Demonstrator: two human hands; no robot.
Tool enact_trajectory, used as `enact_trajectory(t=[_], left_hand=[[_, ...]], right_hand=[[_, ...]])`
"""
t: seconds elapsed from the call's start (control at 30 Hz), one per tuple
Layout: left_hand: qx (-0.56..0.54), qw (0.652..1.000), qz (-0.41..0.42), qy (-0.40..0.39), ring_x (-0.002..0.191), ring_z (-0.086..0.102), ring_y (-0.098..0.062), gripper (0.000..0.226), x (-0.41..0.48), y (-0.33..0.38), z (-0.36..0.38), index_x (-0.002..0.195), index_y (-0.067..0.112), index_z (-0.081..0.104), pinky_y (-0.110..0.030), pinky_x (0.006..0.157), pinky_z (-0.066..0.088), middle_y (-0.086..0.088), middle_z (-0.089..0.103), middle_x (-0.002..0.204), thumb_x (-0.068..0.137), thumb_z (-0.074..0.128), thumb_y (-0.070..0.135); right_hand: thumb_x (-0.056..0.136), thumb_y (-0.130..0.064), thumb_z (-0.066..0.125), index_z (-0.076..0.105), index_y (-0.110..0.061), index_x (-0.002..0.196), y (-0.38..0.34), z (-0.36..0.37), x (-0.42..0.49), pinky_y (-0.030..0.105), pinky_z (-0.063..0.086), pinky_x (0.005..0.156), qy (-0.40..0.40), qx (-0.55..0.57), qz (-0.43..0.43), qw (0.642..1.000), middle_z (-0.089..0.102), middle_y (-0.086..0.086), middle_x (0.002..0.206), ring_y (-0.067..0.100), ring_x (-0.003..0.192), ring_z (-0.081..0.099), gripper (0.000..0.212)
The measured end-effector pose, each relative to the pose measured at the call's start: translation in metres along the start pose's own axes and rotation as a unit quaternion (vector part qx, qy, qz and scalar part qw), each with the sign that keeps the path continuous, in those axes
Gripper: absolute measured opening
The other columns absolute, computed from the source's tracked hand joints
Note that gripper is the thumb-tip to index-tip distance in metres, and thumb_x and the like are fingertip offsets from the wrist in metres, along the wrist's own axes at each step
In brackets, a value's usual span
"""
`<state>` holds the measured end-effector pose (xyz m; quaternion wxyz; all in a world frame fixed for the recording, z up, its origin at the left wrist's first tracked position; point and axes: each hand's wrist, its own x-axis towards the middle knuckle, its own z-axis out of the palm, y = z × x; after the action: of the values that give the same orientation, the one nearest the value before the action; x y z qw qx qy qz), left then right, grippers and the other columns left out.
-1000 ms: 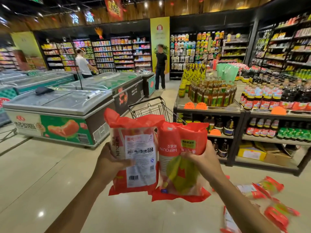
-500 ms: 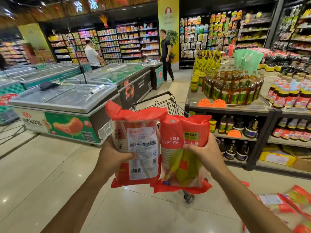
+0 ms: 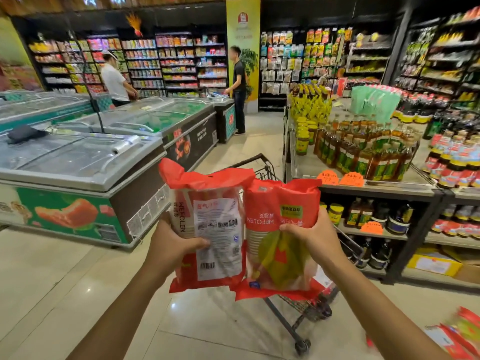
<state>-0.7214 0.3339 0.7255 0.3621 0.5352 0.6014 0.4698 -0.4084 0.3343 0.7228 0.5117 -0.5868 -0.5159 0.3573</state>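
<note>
I hold two red packs of paper cups upright in front of me, side by side and touching. My left hand (image 3: pixel 173 244) grips the left pack (image 3: pixel 215 203), whose white printed label with a barcode faces me. My right hand (image 3: pixel 310 236) grips the right pack (image 3: pixel 272 203), which shows its red front with a green leaf picture. Both packs hang above a wire shopping cart (image 3: pixel 301 310), which they largely hide.
Chest freezers (image 3: pixel 78 172) line the left. A shelf unit (image 3: pixel 389 188) with oil and sauce bottles stands on the right. More red packs (image 3: pixel 457 333) lie on the floor at bottom right. Two people (image 3: pixel 114 79) stand by the far shelves.
The view has moved forward and tilted down. The cart now shows beneath the packs, and the packs on the floor have slid to the lower right edge. Both hands keep their grip.
</note>
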Motion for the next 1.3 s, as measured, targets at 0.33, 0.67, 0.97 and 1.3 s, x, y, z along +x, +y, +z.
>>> enact_trajectory(t=[0.33, 0.67, 0.97, 1.3], left_hand=[[-0.001, 0.998, 0.011, -0.063, 0.091, 0.075, -0.018, 0.076, 0.139, -0.016, 0.026, 0.117, 0.015, 0.055, -0.031, 0.066, 0.062, -0.002, 0.073, 0.108, 0.054, 0.098, 0.007], [0.033, 0.995, 0.038, -0.089, 0.095, 0.074, -0.017, 0.073, 0.292, -0.004, 0.088, 0.114, 0.020, 0.053, -0.041, 0.076, 0.062, 0.000, 0.072, 0.110, 0.057, 0.097, 0.009], [0.028, 0.981, 0.055, -0.184, 0.091, 0.077, -0.023, 0.081, 0.405, 0.013, 0.171, 0.119, 0.013, 0.059, -0.045, 0.075, 0.063, -0.006, 0.077, 0.106, 0.047, 0.096, 0.015], [0.023, 0.934, 0.051, -0.353, 0.093, 0.077, -0.024, 0.081, 0.500, -0.010, 0.295, 0.120, 0.020, 0.059, -0.053, 0.080, 0.062, -0.004, 0.076, 0.110, 0.048, 0.095, 0.024]], right_hand=[[0.056, -0.042, 0.096, 0.046, -0.032, 0.121, 0.014, 0.034, 0.093, 0.049, 0.057, 0.092, 0.062, -0.017, 0.050, 0.997, 0.066, -0.010, 0.109, 0.014, 0.100, 0.068, 0.083], [0.052, -0.048, 0.094, 0.050, -0.030, 0.118, 0.044, 0.041, 0.236, 0.050, 0.056, 0.092, 0.118, -0.001, 0.067, 0.991, 0.068, -0.010, 0.108, 0.015, 0.099, 0.068, 0.081], [0.055, -0.043, 0.094, 0.049, -0.028, 0.128, 0.074, 0.010, 0.327, 0.050, 0.057, 0.093, 0.167, 0.038, 0.099, 0.980, 0.067, -0.008, 0.114, 0.015, 0.103, 0.067, 0.087], [0.065, -0.017, 0.094, 0.054, -0.023, 0.124, 0.128, -0.040, 0.357, 0.041, 0.058, 0.088, 0.290, 0.038, 0.159, 0.943, 0.071, -0.002, 0.113, 0.016, 0.100, 0.070, 0.071]])
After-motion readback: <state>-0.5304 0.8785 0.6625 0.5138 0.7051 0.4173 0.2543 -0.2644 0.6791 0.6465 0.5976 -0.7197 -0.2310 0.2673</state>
